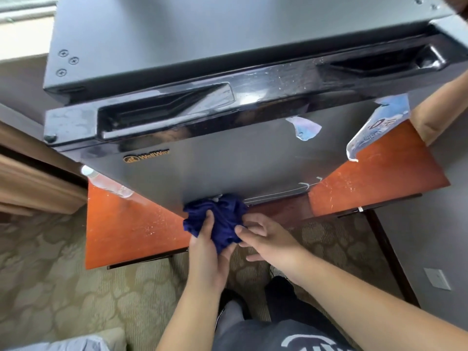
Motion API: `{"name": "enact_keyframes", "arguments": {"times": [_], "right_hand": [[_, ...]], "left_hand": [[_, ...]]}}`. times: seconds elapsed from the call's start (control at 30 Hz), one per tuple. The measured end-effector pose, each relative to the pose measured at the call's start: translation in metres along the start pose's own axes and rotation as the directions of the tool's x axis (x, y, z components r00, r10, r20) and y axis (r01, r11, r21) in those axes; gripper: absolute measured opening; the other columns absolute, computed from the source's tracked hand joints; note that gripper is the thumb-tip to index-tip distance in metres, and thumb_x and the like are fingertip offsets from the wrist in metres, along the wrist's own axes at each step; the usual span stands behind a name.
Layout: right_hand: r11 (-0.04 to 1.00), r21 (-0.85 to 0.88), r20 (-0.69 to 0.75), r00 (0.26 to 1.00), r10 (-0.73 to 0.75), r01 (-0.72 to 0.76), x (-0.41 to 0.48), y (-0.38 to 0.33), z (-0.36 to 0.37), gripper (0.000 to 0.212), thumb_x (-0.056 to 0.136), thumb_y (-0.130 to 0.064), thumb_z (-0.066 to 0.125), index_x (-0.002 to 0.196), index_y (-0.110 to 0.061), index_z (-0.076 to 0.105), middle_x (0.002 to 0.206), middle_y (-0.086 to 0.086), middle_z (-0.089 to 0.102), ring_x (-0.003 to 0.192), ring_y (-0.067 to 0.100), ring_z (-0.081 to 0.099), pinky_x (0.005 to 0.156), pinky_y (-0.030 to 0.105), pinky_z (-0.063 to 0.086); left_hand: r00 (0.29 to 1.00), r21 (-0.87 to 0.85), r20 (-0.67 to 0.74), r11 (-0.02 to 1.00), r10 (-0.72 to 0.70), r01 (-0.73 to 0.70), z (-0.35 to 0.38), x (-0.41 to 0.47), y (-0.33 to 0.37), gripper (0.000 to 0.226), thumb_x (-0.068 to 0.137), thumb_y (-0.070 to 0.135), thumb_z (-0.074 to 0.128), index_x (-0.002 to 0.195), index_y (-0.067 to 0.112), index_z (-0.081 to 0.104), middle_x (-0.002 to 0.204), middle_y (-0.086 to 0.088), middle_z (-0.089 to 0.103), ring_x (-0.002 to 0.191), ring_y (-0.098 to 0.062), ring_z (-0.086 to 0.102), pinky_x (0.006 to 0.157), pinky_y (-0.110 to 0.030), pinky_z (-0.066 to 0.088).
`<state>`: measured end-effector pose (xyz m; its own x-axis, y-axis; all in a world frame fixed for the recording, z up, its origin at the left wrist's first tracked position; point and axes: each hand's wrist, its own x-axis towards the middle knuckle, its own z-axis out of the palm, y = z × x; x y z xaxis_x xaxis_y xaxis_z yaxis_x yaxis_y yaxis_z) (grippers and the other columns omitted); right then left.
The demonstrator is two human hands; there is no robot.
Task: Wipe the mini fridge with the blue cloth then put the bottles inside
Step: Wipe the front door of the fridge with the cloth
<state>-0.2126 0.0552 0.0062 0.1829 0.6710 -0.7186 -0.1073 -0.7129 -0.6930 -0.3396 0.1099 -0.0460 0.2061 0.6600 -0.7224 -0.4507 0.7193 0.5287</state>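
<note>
A dark grey mini fridge [228, 163] with its door closed stands on an orange-brown wooden table [126, 229]. A bunched dark blue cloth [222, 219] rests against the bottom edge of the fridge door. My left hand [207, 252] grips the cloth from below. My right hand [268, 236] touches the cloth's right side with its fingers spread. A clear plastic bottle [106, 181] lies on the table at the fridge's left side, partly hidden by the fridge. On the right side a bottle with a white and blue label [377, 125] leans by the fridge.
Another person's forearm [435, 115] reaches in at the right edge near the labelled bottle. A torn sticker [304, 127] clings to the fridge door. Patterned carpet [63, 269] covers the floor below the table, and a wall socket [436, 278] sits low on the right.
</note>
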Motion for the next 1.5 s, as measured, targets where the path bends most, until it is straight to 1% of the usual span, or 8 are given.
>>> {"name": "enact_keyframes", "arguments": {"times": [0.27, 0.4, 0.53, 0.67, 0.8, 1.1, 1.33, 1.5], "right_hand": [[0.965, -0.262, 0.114, 0.993, 0.014, 0.016, 0.014, 0.014, 0.005, 0.062, 0.094, -0.047, 0.066, 0.151, -0.037, 0.043, 0.147, -0.012, 0.057, 0.128, 0.007, 0.058, 0.104, 0.035, 0.054], [0.98, -0.191, 0.07, 0.995, 0.073, -0.059, 0.014, 0.03, -0.024, 0.052, 0.098, -0.042, 0.063, 0.146, -0.04, 0.046, 0.136, -0.014, 0.06, 0.115, 0.009, 0.065, 0.084, 0.027, 0.062], [0.989, -0.105, -0.073, 0.992, 0.098, -0.106, 0.023, 0.042, -0.05, 0.054, 0.096, -0.048, 0.064, 0.145, -0.034, 0.048, 0.136, -0.007, 0.065, 0.11, 0.011, 0.069, 0.081, 0.03, 0.064], [0.992, -0.077, -0.029, 0.995, 0.095, -0.097, 0.025, 0.041, -0.058, 0.055, 0.097, -0.047, 0.063, 0.147, -0.033, 0.047, 0.13, -0.008, 0.067, 0.106, 0.007, 0.07, 0.086, 0.032, 0.064], [0.997, -0.051, 0.059, 0.996, 0.061, -0.058, 0.027, 0.036, -0.054, 0.054, 0.098, -0.044, 0.064, 0.148, -0.033, 0.049, 0.132, -0.009, 0.066, 0.106, 0.005, 0.071, 0.083, 0.029, 0.064], [0.991, 0.058, 0.044, 0.992, 0.119, -0.122, 0.017, 0.055, -0.083, 0.033, 0.099, -0.038, 0.064, 0.132, -0.033, 0.062, 0.117, -0.012, 0.075, 0.099, 0.007, 0.076, 0.089, 0.037, 0.063], [0.976, 0.132, -0.049, 0.982, 0.18, -0.172, 0.013, 0.064, -0.106, 0.026, 0.101, -0.033, 0.061, 0.127, -0.027, 0.062, 0.111, -0.003, 0.077, 0.099, 0.016, 0.076, 0.089, 0.04, 0.063], [0.976, 0.18, -0.056, 0.99, 0.133, -0.121, 0.007, 0.051, -0.105, 0.023, 0.104, -0.031, 0.056, 0.124, -0.025, 0.064, 0.111, -0.001, 0.077, 0.096, 0.017, 0.077, 0.082, 0.035, 0.064]], "left_hand": [[0.961, -0.014, -0.275, 1.0, -0.024, 0.021, -0.016, 0.042, -0.011, 0.032, 0.104, 0.017, 0.056, 0.134, 0.006, 0.059, 0.118, -0.018, 0.072, 0.074, -0.023, 0.08, 0.056, -0.036, 0.063], [0.96, -0.04, -0.238, 0.989, -0.149, 0.143, 0.002, 0.059, -0.034, 0.043, 0.106, 0.021, 0.053, 0.145, 0.005, 0.05, 0.124, -0.017, 0.069, 0.1, -0.031, 0.071, 0.084, -0.051, 0.059], [0.968, 0.007, -0.124, 0.975, -0.217, 0.22, 0.032, 0.053, -0.056, 0.043, 0.099, 0.025, 0.065, 0.138, 0.007, 0.06, 0.124, -0.017, 0.074, 0.103, -0.031, 0.075, 0.073, -0.046, 0.064], [0.981, -0.043, -0.091, 0.985, -0.173, 0.17, 0.036, 0.042, -0.057, 0.049, 0.095, 0.028, 0.07, 0.139, 0.009, 0.06, 0.125, -0.014, 0.075, 0.11, -0.031, 0.075, 0.076, -0.046, 0.064], [0.993, -0.044, -0.111, 0.999, -0.037, 0.032, 0.013, 0.029, -0.034, 0.07, 0.079, 0.036, 0.08, 0.143, 0.015, 0.058, 0.136, -0.012, 0.069, 0.124, -0.032, 0.067, 0.104, -0.054, 0.053], [0.964, 0.035, -0.264, 0.999, 0.043, -0.034, 0.049, 0.014, -0.036, 0.038, 0.1, 0.034, 0.064, 0.133, 0.017, 0.061, 0.12, 0.0, 0.074, 0.105, -0.017, 0.073, 0.065, -0.03, 0.063], [0.997, 0.14, -0.077, 0.989, -0.03, 0.04, 0.111, -0.005, -0.071, 0.02, 0.099, 0.025, 0.067, 0.117, 0.017, 0.07, 0.106, -0.006, 0.081, 0.093, -0.024, 0.079, 0.078, -0.044, 0.065], [0.989, 0.131, -0.141, 0.991, 0.041, -0.023, 0.096, -0.015, -0.052, 0.014, 0.096, 0.029, 0.07, 0.109, 0.025, 0.069, 0.106, 0.004, 0.079, 0.092, -0.015, 0.076, 0.073, -0.038, 0.061]]}}
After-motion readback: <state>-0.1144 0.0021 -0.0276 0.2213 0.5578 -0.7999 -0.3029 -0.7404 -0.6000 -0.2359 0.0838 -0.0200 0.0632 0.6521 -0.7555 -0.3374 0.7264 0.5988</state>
